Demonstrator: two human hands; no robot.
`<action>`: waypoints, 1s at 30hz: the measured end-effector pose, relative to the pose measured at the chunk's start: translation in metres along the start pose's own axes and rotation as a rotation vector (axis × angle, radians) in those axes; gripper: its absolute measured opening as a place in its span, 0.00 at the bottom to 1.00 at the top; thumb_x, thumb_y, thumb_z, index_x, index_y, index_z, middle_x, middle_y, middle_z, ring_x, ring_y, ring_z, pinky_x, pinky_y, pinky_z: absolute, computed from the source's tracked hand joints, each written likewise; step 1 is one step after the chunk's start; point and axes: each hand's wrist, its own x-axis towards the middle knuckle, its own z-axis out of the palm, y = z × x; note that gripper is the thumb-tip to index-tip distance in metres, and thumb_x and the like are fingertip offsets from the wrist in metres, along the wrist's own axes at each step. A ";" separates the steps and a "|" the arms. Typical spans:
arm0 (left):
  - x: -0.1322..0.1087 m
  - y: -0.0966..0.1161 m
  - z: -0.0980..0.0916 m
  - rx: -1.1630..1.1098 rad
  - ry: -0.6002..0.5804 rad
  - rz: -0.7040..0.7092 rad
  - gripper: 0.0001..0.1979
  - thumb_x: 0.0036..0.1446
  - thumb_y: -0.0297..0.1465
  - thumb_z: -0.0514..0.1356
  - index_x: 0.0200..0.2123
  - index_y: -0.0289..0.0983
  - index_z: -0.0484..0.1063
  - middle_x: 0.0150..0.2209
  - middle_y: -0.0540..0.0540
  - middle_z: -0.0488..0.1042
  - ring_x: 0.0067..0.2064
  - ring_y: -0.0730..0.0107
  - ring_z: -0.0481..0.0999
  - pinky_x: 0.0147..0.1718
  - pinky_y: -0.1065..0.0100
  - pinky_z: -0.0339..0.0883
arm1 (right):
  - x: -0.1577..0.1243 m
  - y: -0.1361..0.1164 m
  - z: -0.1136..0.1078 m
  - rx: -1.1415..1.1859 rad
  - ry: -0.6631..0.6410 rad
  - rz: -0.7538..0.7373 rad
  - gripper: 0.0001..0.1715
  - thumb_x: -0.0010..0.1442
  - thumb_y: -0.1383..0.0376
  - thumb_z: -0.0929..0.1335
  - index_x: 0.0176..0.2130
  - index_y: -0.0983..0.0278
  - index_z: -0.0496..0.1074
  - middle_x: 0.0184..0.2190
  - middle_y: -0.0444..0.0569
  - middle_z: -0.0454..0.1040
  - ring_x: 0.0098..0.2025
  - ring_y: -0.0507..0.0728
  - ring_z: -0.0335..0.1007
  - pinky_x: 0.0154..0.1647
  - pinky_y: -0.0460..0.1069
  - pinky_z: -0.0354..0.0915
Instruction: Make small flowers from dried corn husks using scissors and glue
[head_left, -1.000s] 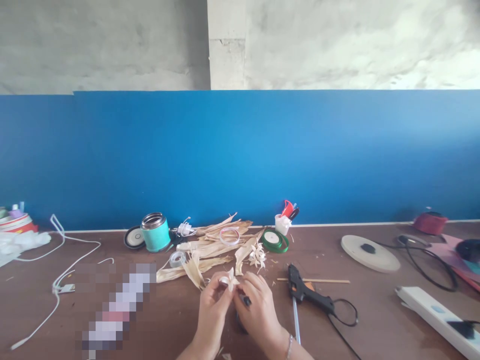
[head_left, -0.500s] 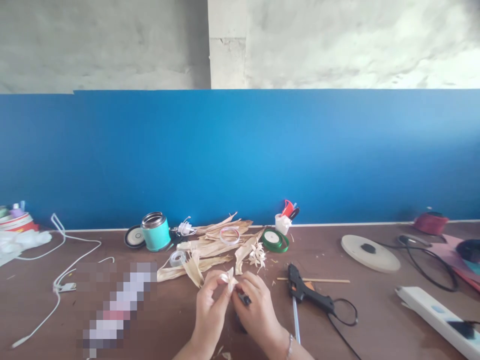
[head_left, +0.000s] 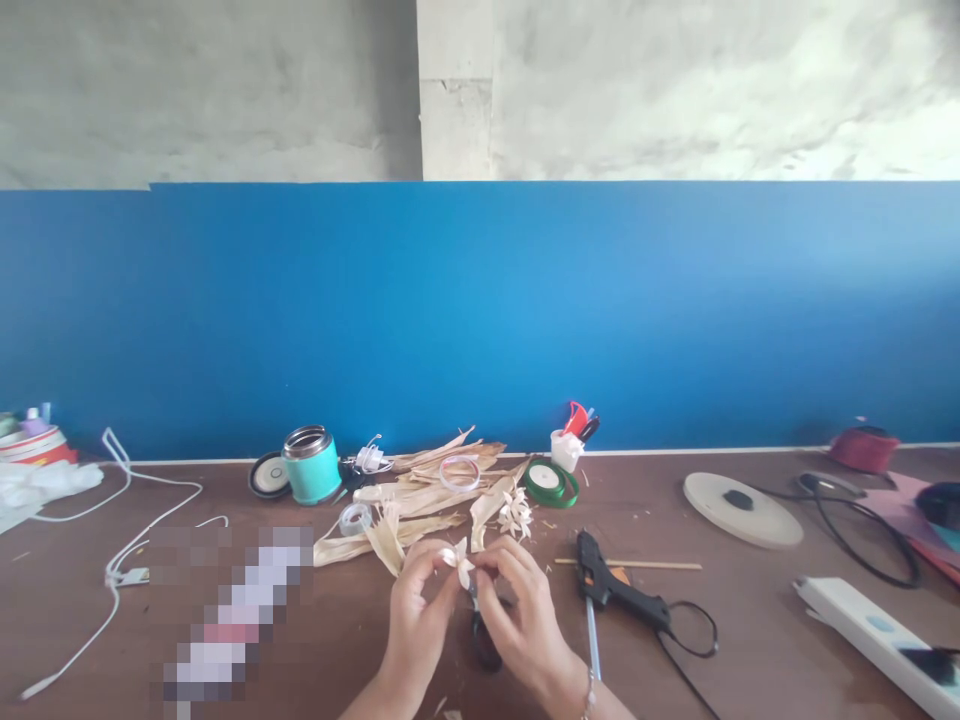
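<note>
My left hand (head_left: 421, 612) pinches a small pale flower (head_left: 462, 562), seemingly made of dried corn husk, between thumb and forefinger. Its pointed petals stand up above the fingertips. From the other side my right hand (head_left: 519, 608) closes its thumb and forefinger at the flower's right edge, gripping a petal. On the table below and between the hands lie scissors (head_left: 486, 645) with dark handles, partly covered by the right hand. Just beyond the hands rests a cluster of cream husk flowers (head_left: 515, 513), beside loose strips of dried husk (head_left: 420, 497).
To the right lie a black glue gun (head_left: 619, 590), a thin wooden stick (head_left: 667, 566) and a white power strip (head_left: 874, 630). Green ribbon (head_left: 564, 490), a white cup (head_left: 566, 450) and a turquoise jar (head_left: 311, 470) stand behind. White cables (head_left: 116, 550) trail at left.
The right hand's fingers have shifted slightly and opened a little around the flower, which has turned somewhat. More of the scissors shows between the hands. The left hand keeps its pinch.
</note>
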 end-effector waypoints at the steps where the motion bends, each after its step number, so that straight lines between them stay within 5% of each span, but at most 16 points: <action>1: 0.000 -0.001 0.000 0.024 0.001 0.002 0.09 0.53 0.37 0.60 0.27 0.38 0.71 0.32 0.46 0.74 0.36 0.63 0.74 0.38 0.66 0.68 | 0.000 0.000 -0.001 0.037 0.005 0.015 0.08 0.59 0.70 0.62 0.33 0.63 0.69 0.28 0.48 0.70 0.31 0.54 0.66 0.33 0.47 0.62; 15: 0.000 -0.006 0.000 0.103 -0.091 0.127 0.09 0.56 0.34 0.59 0.26 0.38 0.73 0.28 0.47 0.74 0.33 0.66 0.72 0.34 0.68 0.67 | 0.002 0.001 0.004 0.270 -0.015 0.252 0.11 0.58 0.65 0.64 0.24 0.64 0.65 0.23 0.43 0.66 0.27 0.51 0.60 0.30 0.45 0.57; 30: 0.002 0.001 -0.004 0.156 -0.039 0.323 0.09 0.57 0.28 0.57 0.25 0.38 0.73 0.27 0.46 0.74 0.32 0.67 0.71 0.31 0.68 0.67 | 0.004 0.002 0.008 0.524 -0.046 0.414 0.16 0.56 0.57 0.67 0.23 0.65 0.64 0.21 0.41 0.60 0.25 0.50 0.53 0.26 0.45 0.53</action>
